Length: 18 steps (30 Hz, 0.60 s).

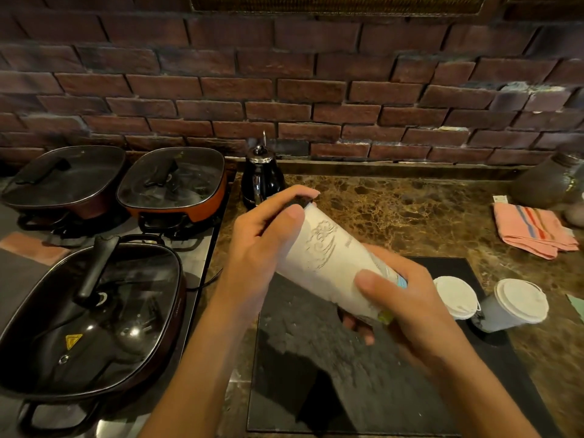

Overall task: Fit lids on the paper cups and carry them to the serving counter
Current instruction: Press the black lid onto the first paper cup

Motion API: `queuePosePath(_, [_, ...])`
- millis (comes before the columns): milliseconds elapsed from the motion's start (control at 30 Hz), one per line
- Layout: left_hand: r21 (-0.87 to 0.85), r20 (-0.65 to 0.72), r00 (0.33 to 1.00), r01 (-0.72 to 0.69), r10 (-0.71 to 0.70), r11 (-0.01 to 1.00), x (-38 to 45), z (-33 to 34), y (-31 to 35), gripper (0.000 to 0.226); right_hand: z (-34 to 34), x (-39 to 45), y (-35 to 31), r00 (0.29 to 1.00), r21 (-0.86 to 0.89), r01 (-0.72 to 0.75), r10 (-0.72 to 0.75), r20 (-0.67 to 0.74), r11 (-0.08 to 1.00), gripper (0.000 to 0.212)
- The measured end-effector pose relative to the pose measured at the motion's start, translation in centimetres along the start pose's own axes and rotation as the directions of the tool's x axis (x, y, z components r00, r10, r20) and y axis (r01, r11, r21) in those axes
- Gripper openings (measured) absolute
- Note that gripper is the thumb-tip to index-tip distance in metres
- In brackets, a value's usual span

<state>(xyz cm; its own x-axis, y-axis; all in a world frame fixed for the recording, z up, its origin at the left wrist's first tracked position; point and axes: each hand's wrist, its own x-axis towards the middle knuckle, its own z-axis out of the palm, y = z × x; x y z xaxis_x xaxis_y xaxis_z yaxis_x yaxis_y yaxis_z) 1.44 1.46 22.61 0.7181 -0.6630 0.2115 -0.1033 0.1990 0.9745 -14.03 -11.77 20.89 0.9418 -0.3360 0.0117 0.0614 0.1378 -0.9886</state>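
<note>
Just one camera here, worn on the head, wide-angle, looking forward and down at the counter [410,203] from standing height. The brick wall [284,90] fills the top half and bows from the lens. It sits close over the work: both forearms come up from the bottom edge, left hand [265,245] and right hand [407,308] dead centre. Lidded pans [91,314] sit at the left edge, a striped cloth [534,230] far right.

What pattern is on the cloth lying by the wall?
Pink cloth with blue, orange and red stripes, seen in the head view.
</note>
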Motion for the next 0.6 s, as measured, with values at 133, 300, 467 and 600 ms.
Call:
queuePosePath(133, [0.027, -0.039, 0.999, 0.007, -0.006, 1.000, 0.1, 0.1, 0.2, 0.038, 0.2, 0.1, -0.2, 0.998, -0.024, -0.050, 0.049, -0.035, 0.998, 0.055])
queuePosePath(300, [0.050, -0.067, 0.994, 0.086, -0.083, 0.995, 0.3, 0.2, 0.4, 0.043, 0.1, 0.1, -0.6, 0.927, -0.852, 0.264, -0.362, 0.095, 0.452, 0.083])
queuePosePath(467, [0.070, 0.012, 0.999, 0.031, -0.032, 0.997, 0.4, -0.3, 1.0, 0.041, 0.6, -0.1, -0.8, 0.991, -0.466, 0.083, -0.123, -0.057, 0.881, 0.061])
queuePosePath(600, [0.064, 0.038, 0.999, -0.002, 0.000, 0.998, 0.3, -0.7, 1.0, 0.038, 0.7, -0.2, -0.6, 0.984, 0.119, -0.167, 0.158, 0.082, 0.979, 0.051])
